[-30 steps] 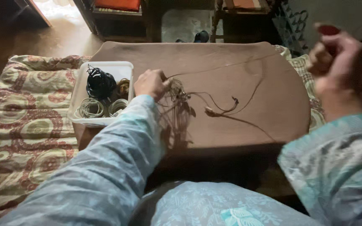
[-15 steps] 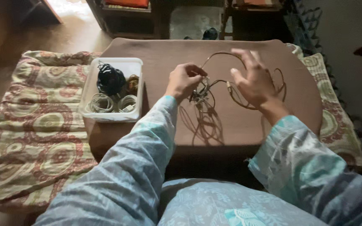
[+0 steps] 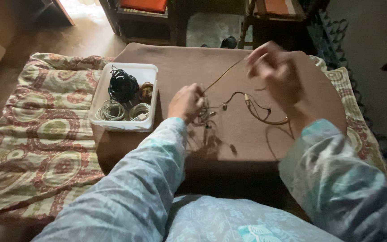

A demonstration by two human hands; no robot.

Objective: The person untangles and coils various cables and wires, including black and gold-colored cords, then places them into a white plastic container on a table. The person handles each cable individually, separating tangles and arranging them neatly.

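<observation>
At frame centre on the brown table (image 3: 166, 76), left hand (image 3: 185, 102) pins a tangled thin tan cord (image 3: 247, 101), fingers curled onto the knot. Right hand (image 3: 276, 74), upper right and blurred, lifts a taut strand, fingers bunched around it; exact pinch unclear. White tub (image 3: 151, 96) of coiled cables sits left on the table's edge, patterned quilt (image 3: 32, 134) beneath.
</observation>
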